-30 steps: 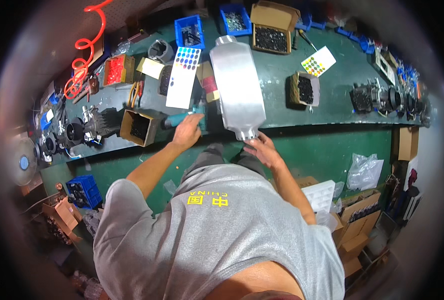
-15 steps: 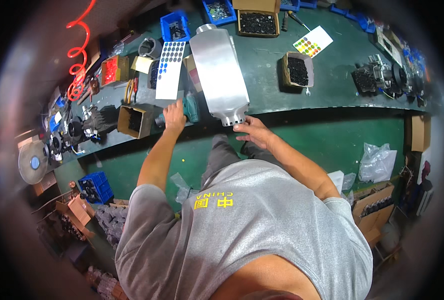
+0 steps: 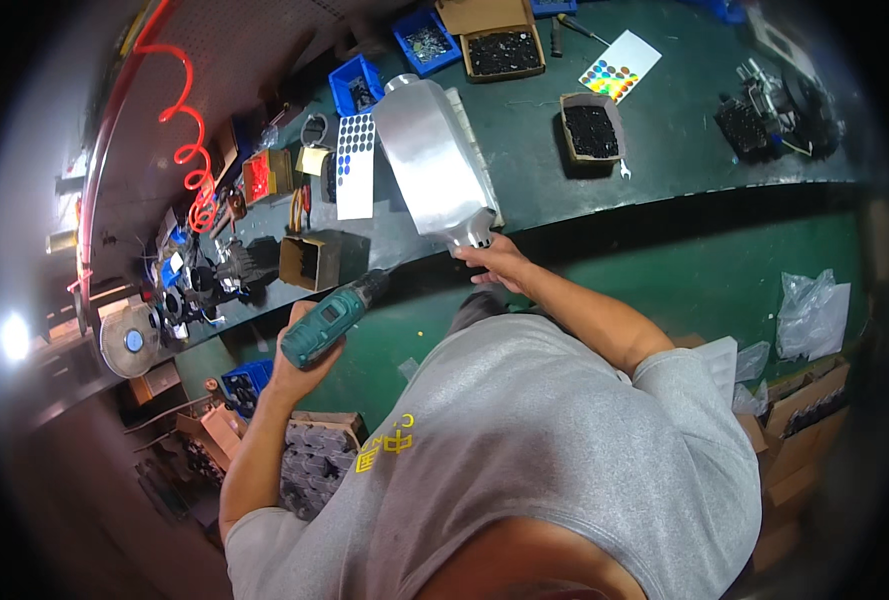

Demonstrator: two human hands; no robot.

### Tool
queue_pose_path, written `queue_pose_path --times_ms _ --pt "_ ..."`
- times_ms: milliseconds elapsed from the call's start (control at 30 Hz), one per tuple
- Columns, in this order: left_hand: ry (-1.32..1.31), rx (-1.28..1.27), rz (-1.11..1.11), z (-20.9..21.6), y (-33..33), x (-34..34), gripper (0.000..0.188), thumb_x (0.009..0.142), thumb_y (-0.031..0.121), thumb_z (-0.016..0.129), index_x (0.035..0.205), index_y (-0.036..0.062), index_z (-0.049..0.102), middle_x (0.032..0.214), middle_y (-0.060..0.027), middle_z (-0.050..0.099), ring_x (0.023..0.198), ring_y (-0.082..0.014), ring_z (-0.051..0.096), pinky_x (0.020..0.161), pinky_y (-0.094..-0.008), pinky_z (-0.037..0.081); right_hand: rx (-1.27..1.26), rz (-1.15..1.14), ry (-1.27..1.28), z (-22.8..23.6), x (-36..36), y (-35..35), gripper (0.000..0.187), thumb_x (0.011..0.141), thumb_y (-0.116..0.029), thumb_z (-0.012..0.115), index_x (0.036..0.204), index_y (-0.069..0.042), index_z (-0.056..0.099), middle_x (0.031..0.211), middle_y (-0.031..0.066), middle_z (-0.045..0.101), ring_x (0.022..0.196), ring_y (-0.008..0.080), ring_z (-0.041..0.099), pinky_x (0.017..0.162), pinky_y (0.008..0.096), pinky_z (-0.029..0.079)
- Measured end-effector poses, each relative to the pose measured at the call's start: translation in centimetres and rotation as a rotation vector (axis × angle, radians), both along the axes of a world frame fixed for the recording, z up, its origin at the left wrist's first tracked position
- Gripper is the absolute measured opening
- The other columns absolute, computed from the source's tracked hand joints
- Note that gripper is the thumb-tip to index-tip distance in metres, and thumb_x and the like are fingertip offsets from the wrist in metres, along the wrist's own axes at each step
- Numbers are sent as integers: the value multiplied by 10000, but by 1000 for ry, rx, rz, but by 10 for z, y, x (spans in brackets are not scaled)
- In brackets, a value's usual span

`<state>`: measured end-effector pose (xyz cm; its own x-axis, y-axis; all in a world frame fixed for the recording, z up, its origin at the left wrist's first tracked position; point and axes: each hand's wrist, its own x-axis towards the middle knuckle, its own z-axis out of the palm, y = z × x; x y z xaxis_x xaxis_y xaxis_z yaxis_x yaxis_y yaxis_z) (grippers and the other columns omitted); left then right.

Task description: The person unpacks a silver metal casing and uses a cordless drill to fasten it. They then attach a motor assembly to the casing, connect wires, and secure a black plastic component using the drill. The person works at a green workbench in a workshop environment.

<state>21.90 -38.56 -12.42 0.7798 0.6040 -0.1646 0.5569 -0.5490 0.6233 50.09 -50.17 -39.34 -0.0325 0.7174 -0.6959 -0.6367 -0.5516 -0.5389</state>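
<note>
A teal cordless drill (image 3: pixel 326 326) is in my left hand (image 3: pixel 304 372), with the fingers wrapped round its grip. Its dark nose points up and right toward the bench edge, apart from the metal. On the bench lies a long silver metal housing (image 3: pixel 429 150) with a narrow neck at each end. My right hand (image 3: pixel 499 262) has its thumb and fingers closed about the near neck, which juts past the bench edge. Left of the housing is a white sheet of round stickers (image 3: pixel 355 180), dark and blue.
An open carton (image 3: pixel 309 262) stands near the bench edge. Further right is a box of small black parts (image 3: pixel 592 132) beside a wrench (image 3: pixel 625 171). Blue bins (image 3: pixel 354 85) line the back. A red coiled hose (image 3: pixel 196 155) hangs at left, above motor-like assemblies (image 3: pixel 244 268).
My left hand has picked the drill up off the bench and brought it back toward me, to the left. My right hand stays on the housing's near neck. The view has shifted.
</note>
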Motion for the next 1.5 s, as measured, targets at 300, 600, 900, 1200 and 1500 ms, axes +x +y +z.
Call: queue_pose_path --times_ms 300,600,900,1200,1500 --pt "150 -49 -164 14 -2 120 298 845 72 793 1080 26 616 995 -110 622 918 -250 645 806 -365 511 107 -120 -47 -10 -12 -3 534 809 -361 867 1152 -34 619 1010 36 644 893 121 611 687 278 580" --pt "411 217 -394 3 5 163 449 850 221 765 1129 62 451 827 -235 695 826 -457 693 722 -534 549 94 -130 -91 -1 -12 -4 700 799 -432 872 1206 28 538 945 52 635 851 128 612 646 278 573" --pt "392 159 -448 9 15 183 419 834 158 754 1125 92 460 831 -213 694 842 -451 691 737 -535 546 25 -119 -125 -20 -20 1 375 856 -321 840 1102 -97 667 993 -14 688 850 91 611 641 247 564" --pt "754 314 -650 27 29 239 214 815 172 737 1005 85 691 923 -192 737 927 -395 716 809 -500 566 71 -89 -107 -7 -13 -1 417 845 -335 850 1128 -99 654 1003 -12 694 837 93 611 643 254 566" --pt "663 274 -616 20 31 241 293 760 180 772 1034 102 704 951 -173 742 937 -384 712 851 -483 566 117 -145 -79 -9 -14 -1 447 821 -394 858 1057 -69 663 835 -7 619 738 104 580 585 260 544"
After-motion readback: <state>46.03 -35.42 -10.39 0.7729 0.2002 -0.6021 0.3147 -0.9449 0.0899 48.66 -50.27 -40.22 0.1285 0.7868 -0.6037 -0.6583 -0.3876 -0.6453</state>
